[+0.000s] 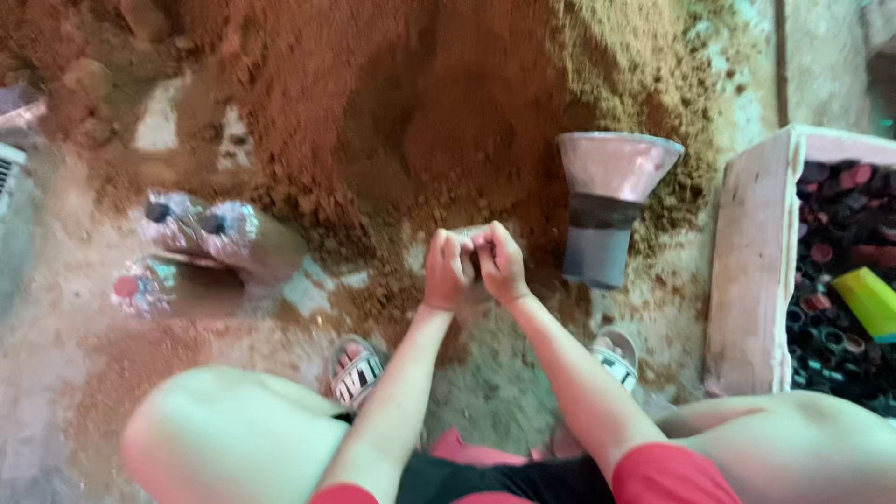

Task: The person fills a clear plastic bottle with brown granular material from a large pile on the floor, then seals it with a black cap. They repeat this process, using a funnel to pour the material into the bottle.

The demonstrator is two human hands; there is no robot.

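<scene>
Three foil-wrapped cylinders lying at nine o'clock on the dusty floor, two side by side with dark ends, a third just below with a red end. One big heap of reddish-brown powder from ten to one o'clock. Two sandals: one at seven o'clock, one at five o'clock. One funnel with a grey neck, upright at two o'clock at the heap's edge. One wooden box at three o'clock, full of dark and red caps, with one yellow-green piece on top.

Left hand and right hand at centre, pressed knuckle to knuckle, both curled tight around something small and pale; too hidden to name. Forearms converging from the knees, wrists bent upward, hands just above the heap's near edge.
</scene>
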